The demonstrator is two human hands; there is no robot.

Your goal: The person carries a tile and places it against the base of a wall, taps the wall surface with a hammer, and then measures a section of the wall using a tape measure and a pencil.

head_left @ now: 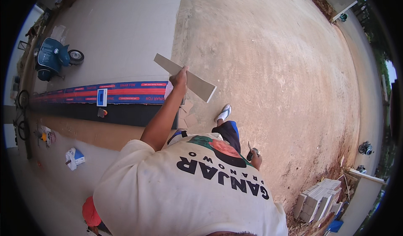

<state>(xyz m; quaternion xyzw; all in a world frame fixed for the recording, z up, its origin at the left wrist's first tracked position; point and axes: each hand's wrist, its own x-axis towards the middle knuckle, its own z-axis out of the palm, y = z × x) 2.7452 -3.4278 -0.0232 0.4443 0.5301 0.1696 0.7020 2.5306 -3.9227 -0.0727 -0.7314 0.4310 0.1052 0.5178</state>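
Head view shows the left hand with fingers wrapped around a long, flat, beige-grey strip, held out at far centre over the tan concrete floor's left edge; the right hand, nearer, grips a small dark tool; carrying seems in hand, calling for a steady hold.

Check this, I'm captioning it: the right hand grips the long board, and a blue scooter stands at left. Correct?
Wrong hand: in the head view, the left hand grips the long board. The blue scooter does stand at left.
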